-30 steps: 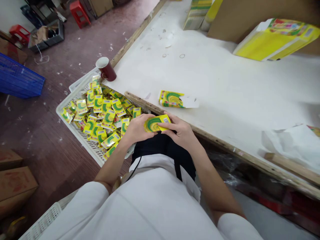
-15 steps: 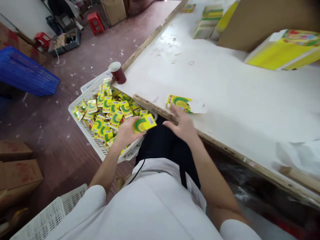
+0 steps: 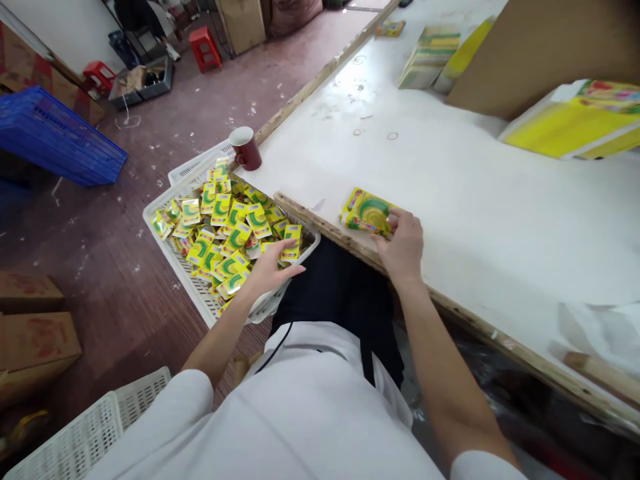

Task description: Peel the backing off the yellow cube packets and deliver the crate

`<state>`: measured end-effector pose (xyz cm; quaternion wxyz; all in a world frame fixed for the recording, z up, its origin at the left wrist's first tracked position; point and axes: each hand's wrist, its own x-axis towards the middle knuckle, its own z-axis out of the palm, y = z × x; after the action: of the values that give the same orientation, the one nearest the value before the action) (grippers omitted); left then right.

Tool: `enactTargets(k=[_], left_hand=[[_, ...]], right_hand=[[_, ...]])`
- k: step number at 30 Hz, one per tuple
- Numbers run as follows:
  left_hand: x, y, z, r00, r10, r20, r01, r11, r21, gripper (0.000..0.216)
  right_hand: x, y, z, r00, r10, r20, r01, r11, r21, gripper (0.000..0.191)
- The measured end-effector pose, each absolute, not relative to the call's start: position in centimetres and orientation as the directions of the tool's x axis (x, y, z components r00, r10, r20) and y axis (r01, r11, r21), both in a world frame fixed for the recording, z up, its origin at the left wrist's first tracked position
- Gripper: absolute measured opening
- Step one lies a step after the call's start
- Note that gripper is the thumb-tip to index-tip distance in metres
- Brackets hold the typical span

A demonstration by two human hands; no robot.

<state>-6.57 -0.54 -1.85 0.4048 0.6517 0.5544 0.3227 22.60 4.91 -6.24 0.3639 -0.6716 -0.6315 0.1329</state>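
Note:
A white plastic crate (image 3: 165, 233) beside the table is full of small yellow-and-green packets (image 3: 225, 227). My left hand (image 3: 270, 268) lies over the crate's near right corner with its fingers stretched out. Its fingertips are beside a packet (image 3: 291, 241) at the rim. On the white table (image 3: 475, 200), near its wooden front edge, lies a small stack of the same packets (image 3: 367, 210). My right hand (image 3: 403, 248) rests at the table edge, with thumb and fingers pinching the right side of that stack.
A dark red mug (image 3: 246, 148) stands on the table's corner above the crate. A yellow carton (image 3: 575, 123), a cardboard sheet (image 3: 550, 47) and flat packet stacks (image 3: 430, 57) sit at the back. On the floor are a blue crate (image 3: 55, 133), cardboard boxes (image 3: 35, 340) and another white crate (image 3: 75, 433).
Both hands held one packet in my lap. My right hand then let go and reached up to the stack on the table, while my left hand carried the packet over to the crate and opened.

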Motion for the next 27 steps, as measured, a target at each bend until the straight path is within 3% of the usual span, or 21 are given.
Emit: enactTargets(k=[3,6,9,13,18,23,27], left_hand=[[-1.6,0.4,-1.9,0.218,0.972,-0.085,0.041,0.078,0.996,0.073],[2.3,0.9,-1.6,0.145,0.975,-0.17,-0.343,0.21,0.916,0.061],[4.1,1.1,-0.8,0.101,0.97,-0.222,-0.553,0.24,0.797,0.057],[4.3,1.2,-0.1,0.063,0.974,-0.217,-0.653,0.205,0.729,0.053],[4.2,1.0,0.5,-0.029,0.98,-0.197,-0.708,0.119,0.696,0.042],[4.1,0.7,0.4,-0.052,0.98,-0.191,-0.751,0.088,0.655,0.037],[4.1,0.6,-0.7,-0.141,0.976,-0.165,-0.695,0.021,0.719,0.041]], right_hand=[[20.0,2.4,-4.0,0.099,0.946,0.309,0.619,0.185,-0.764,0.053],[17.2,-0.3,-2.7,-0.008,0.945,0.327,0.484,0.29,-0.826,0.048],[15.6,-2.0,-2.5,-0.04,0.955,0.294,0.348,0.289,-0.892,0.047],[14.9,-2.8,-2.6,-0.033,0.985,0.167,0.051,0.169,-0.984,0.047],[14.2,-3.8,-2.4,-0.091,0.993,0.079,-0.238,0.056,-0.97,0.055],[13.7,-4.6,-2.4,-0.185,0.982,0.047,-0.238,0.002,-0.971,0.061],[13.2,-4.9,-2.9,-0.146,0.989,0.027,-0.176,0.001,-0.984,0.059]])
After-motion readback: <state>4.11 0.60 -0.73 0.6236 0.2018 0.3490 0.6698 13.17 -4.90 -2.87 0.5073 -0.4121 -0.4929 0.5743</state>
